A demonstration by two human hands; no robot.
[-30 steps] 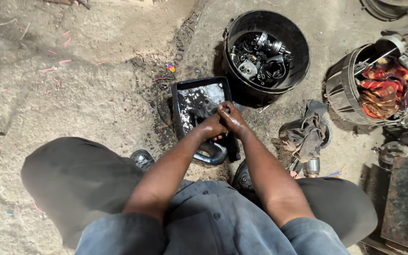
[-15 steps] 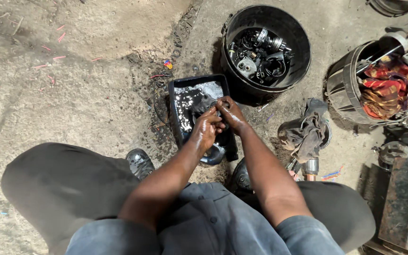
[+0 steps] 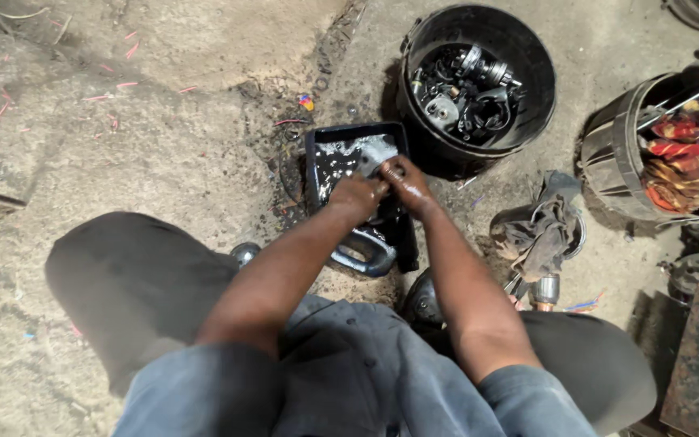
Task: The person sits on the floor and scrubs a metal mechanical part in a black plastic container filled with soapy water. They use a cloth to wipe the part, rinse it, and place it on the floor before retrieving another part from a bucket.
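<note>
Dusty concrete floor is lying open toward nine o'clock. Left hand and right hand are gripping a grey part over the black tray of dark liquid; at one o'clock, a black bucket is holding metal parts.

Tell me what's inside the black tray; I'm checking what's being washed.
The tray holds dark, shiny liquid. Both hands, left and right, grip a grey part over it. The liquid and hands hide anything else.
</note>
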